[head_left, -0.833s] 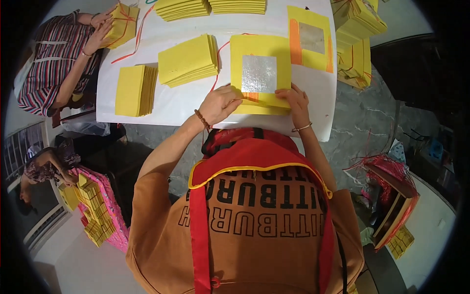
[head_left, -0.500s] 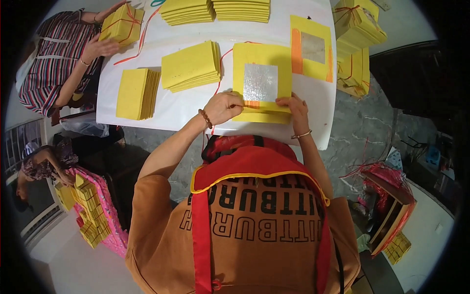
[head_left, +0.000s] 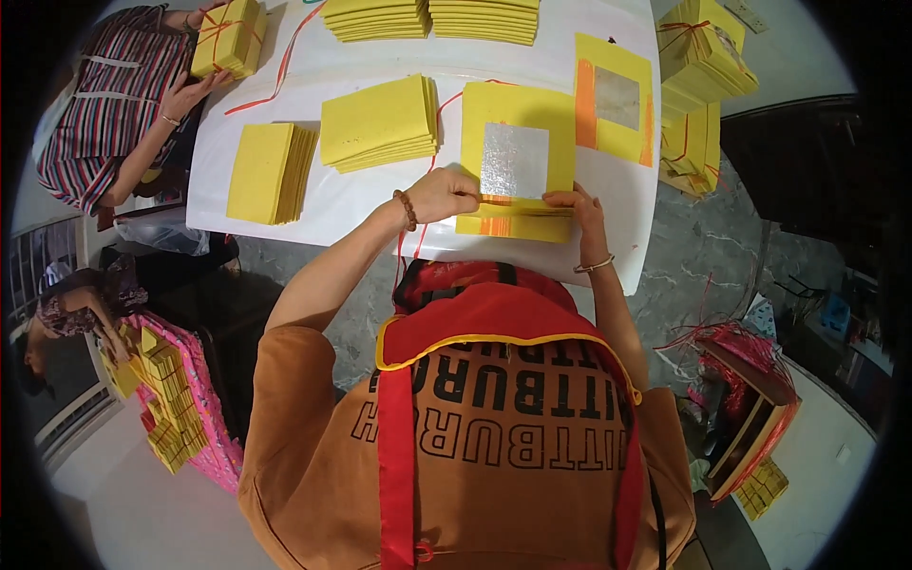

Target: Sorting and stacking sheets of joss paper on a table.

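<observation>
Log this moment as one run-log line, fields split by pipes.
left hand: pinches sheet, lower left | right hand: touches sheet, lower right | silver square: on sheet | yellow stacks: on table

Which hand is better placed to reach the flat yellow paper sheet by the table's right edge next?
Likely right: the right hand is nearer that sheet; the left hand is at the left side of the silver-patched yellow paper.

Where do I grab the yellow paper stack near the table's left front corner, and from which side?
Grip the yellow paper stack across its two long sides, coming from above with the left hand. It lies flat with bare tabletop on both sides, and its layers show separately along the right edge, so a side-to-side squeeze should probably keep them together.
</observation>
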{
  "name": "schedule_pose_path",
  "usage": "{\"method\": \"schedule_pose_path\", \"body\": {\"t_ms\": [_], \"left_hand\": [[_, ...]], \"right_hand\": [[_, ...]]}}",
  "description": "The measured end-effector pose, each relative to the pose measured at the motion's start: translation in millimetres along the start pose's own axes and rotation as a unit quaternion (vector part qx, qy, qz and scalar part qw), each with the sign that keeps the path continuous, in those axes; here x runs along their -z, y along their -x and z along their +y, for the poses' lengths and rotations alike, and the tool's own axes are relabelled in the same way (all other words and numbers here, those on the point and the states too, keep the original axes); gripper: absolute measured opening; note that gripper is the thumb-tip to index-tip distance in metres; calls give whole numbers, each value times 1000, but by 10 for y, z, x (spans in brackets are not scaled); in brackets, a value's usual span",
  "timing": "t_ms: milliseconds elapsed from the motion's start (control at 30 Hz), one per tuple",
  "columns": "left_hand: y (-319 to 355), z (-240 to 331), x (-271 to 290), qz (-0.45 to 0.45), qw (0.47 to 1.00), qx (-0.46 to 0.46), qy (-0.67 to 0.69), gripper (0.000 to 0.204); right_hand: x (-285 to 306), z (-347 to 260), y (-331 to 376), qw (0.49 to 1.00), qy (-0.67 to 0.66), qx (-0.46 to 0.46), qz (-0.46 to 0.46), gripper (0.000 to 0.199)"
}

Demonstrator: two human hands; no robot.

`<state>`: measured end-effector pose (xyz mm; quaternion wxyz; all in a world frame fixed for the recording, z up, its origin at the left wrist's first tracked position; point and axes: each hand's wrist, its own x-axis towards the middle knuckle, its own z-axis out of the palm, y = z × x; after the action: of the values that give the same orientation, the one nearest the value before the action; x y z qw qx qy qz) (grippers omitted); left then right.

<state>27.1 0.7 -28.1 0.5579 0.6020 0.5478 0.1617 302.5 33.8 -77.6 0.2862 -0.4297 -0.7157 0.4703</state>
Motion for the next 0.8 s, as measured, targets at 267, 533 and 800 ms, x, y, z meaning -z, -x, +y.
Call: {"method": "schedule_pose_path", "body": {"t_ms": [267, 533, 800], "left_hand": [[15, -22, 25, -5, 1000, -25, 7, 18], [123, -145, -107, 198, 905, -245, -286, 35], [474, 138, -221, 202, 838, -320, -393, 34]], "right_hand": [[29, 61, 42, 998, 43, 6, -42, 23], [-90, 299, 21, 978, -179, -105, 9, 27], [156, -387, 158, 932, 272, 235, 57, 41]]}}
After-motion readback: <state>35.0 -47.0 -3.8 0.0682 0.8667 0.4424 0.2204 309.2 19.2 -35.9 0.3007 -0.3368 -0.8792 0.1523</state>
